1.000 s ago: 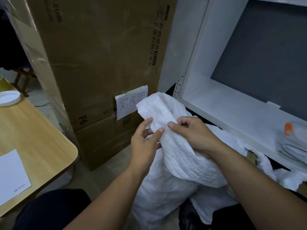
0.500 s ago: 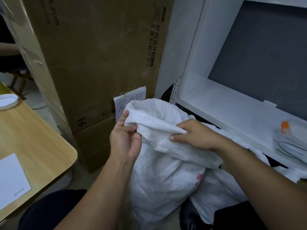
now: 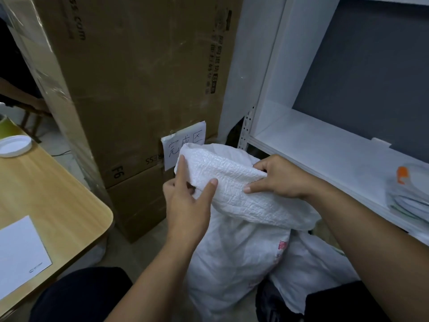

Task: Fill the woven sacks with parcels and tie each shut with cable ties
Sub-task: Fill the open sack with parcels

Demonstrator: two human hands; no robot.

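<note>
A white woven sack (image 3: 234,259) stands on the floor between my knees, bulging below. Its top part (image 3: 232,182) is folded over and crumpled into a thick roll. My left hand (image 3: 185,201) holds the roll's left end, thumb on the near side and fingers behind and over it. My right hand (image 3: 278,177) grips the roll further right, thumb underneath and fingers curled over the top. A second white sack (image 3: 308,270) lies lower right, partly under my right arm. No cable tie or parcel is visible.
A tall cardboard box (image 3: 139,77) with a handwritten paper label (image 3: 183,142) stands right behind the sack. A white shelf unit (image 3: 325,149) on the right holds a stack of flat packets (image 3: 411,194). A wooden table (image 3: 46,194) at left carries a white lid (image 3: 14,146) and a sheet of paper (image 3: 18,254).
The sack's top has gone from a raised bunch to a folded roll lying sideways. My left hand slid leftwards along it and has regripped its end; my right hand kept its hold.
</note>
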